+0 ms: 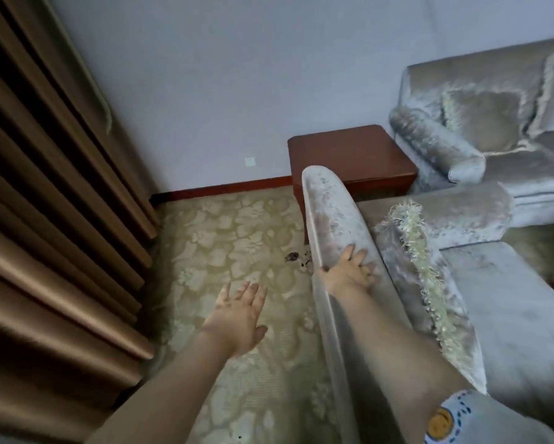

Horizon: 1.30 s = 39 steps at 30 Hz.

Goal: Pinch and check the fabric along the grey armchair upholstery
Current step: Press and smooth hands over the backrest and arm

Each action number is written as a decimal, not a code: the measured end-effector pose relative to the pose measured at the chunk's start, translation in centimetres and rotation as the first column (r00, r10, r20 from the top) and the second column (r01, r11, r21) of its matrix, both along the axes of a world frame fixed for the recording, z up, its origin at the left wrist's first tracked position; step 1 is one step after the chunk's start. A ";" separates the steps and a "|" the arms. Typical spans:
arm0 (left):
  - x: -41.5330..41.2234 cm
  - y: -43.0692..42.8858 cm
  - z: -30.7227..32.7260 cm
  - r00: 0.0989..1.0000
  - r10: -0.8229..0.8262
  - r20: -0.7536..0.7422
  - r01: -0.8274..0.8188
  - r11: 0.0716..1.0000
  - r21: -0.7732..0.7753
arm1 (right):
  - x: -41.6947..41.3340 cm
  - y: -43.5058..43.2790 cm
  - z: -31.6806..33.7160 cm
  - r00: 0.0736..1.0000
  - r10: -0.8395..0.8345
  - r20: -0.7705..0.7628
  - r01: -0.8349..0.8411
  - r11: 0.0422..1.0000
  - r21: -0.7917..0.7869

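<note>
Grey armchair (330, 213): on floral carpet (221, 235).
Right hand (349, 270): on armchair's padded top edge, fingers curled, thumb opposite, pinching fabric.
Left hand (237, 315): left of armchair, fingers spread, holding nothing.
Fringed cushion (423, 267): on armchair.
Wooden side table (349, 155): just behind armchair.

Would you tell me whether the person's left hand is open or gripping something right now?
Open: the left hand hovers over the carpet with its fingers straight and spread, holding nothing.

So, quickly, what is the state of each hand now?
Left hand: open, holding nothing.
Right hand: pinches the grey armchair fabric.
</note>
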State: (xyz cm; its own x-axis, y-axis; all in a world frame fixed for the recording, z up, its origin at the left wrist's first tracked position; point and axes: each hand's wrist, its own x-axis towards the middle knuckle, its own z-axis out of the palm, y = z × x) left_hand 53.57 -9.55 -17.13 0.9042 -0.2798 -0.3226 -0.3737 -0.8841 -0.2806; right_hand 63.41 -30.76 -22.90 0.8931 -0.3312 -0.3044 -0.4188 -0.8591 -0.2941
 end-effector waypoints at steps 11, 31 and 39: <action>16.1 0.8 1.6 0.984 -0.166 -0.057 0.161 0.983 -0.087 | 1.9 1.3 -1.4 0.997 -0.034 0.062 0.049 0.961 -0.272; 46.2 -4.3 -1.8 0.646 -0.763 0.016 0.763 0.644 -0.055 | 22.0 1.4 -0.6 0.848 -0.499 0.182 0.526 0.835 -0.160; 58.9 -13.0 -4.6 0.536 -0.843 -0.053 0.825 0.536 -0.177 | 36.8 -4.6 -1.0 0.804 -0.592 0.065 0.569 0.796 0.209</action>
